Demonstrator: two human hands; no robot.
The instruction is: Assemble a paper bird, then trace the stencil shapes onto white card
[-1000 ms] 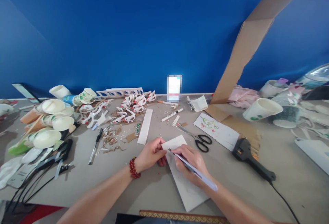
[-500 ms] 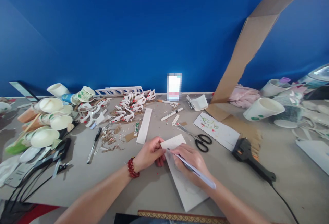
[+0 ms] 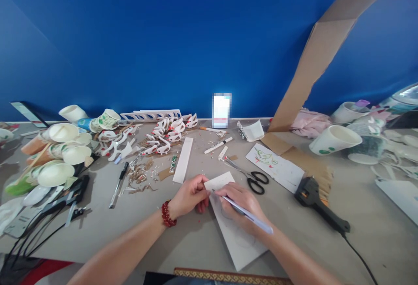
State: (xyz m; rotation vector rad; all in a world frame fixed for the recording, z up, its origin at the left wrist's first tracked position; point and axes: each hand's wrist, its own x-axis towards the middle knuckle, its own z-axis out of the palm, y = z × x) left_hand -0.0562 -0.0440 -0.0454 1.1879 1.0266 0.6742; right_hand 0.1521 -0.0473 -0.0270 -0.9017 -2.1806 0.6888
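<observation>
My left hand (image 3: 193,193) grips the upper left edge of a white card (image 3: 228,237) lying on the table, thumb on top and fingers curled at its side. In my right hand (image 3: 243,202) is a pale lilac pen (image 3: 253,219), its tip resting on the card near my left thumb. Faint curved pencil-like lines show on the card by my right palm, which covers part of it. A pair of scissors (image 3: 256,182) with black handles lies just beyond my right hand. Past my left hand lies a white strip (image 3: 183,159).
A black glue gun (image 3: 321,206) with its cord and a card with a bird drawing (image 3: 276,167) lie at right. Paper cups (image 3: 57,174) and cables crowd the left. Cut white bird shapes (image 3: 163,134), paper scraps (image 3: 140,176) and a black pen (image 3: 118,184) sit further back.
Almost nothing differs. The pen and my right hand have shifted very slightly; my left hand keeps its hold on the card.
</observation>
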